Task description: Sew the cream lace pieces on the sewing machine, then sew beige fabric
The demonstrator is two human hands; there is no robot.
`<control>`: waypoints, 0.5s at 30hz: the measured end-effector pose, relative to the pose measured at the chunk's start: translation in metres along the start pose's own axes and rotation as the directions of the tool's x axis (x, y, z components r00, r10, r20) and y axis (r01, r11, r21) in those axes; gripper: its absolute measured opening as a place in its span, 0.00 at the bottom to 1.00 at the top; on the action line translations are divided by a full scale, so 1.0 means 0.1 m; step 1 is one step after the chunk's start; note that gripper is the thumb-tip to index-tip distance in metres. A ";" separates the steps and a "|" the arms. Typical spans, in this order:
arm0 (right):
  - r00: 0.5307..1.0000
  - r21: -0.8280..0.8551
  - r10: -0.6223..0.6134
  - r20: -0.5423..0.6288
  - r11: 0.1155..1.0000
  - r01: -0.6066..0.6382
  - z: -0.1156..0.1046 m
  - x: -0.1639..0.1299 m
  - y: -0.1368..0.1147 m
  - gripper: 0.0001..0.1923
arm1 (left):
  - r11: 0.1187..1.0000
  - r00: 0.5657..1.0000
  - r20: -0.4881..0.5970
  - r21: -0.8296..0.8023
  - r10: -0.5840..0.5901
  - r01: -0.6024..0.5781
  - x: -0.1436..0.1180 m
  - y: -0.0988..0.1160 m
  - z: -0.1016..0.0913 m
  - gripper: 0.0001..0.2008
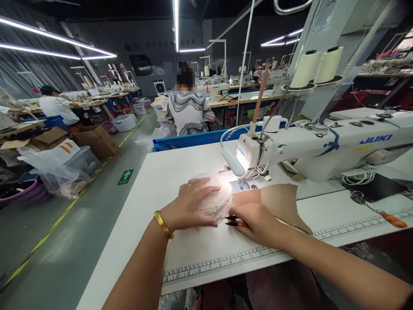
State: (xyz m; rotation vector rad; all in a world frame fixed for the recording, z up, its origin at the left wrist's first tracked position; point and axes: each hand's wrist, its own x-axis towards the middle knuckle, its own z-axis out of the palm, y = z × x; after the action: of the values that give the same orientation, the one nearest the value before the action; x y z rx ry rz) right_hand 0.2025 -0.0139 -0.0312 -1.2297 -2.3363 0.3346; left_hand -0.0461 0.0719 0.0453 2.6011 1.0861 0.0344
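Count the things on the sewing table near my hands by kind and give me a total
Sewing machine: 1
Lace fabric piece, under the left hand: 1
Tan fabric piece: 1
Thread snips, at the right hand: 1
Orange-handled tool: 1
Thread cones: 2
Total: 7

We see two bare forearms entering from the lower edge, neither covered by a sleeve. Our left hand [189, 204] carries a thin gold-coloured ring on one finger, and a smooth, rounded gold-coloured bangle [163, 224] circles the wrist just behind it. Our right hand [258, 224] wears no ring or band that we can make out. The fingernails on the left look short and unpainted.
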 end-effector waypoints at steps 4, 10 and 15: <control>0.999 0.068 0.050 -0.017 0.997 -0.049 0.01 -0.02 0.06 0.08 | 0.989 0.997 0.077 0.148 -0.028 0.017 0.08 0.09 0.18 0.39; 0.996 0.187 0.090 -0.018 0.979 -0.086 0.02 -0.01 0.13 0.10 | 0.988 0.999 0.043 -0.149 -0.027 0.033 0.22 -0.11 0.16 0.25; 0.994 0.232 0.083 -0.069 0.971 -0.065 0.03 -0.02 0.17 0.16 | 0.975 0.998 0.025 -0.216 -0.055 0.059 0.26 -0.20 0.13 0.26</control>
State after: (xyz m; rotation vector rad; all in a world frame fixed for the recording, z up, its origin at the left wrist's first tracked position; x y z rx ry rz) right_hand 0.2141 -0.0061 -0.0411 -1.1965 -2.1214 0.5551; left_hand -0.0394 0.0992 0.0248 2.3713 1.0853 0.1083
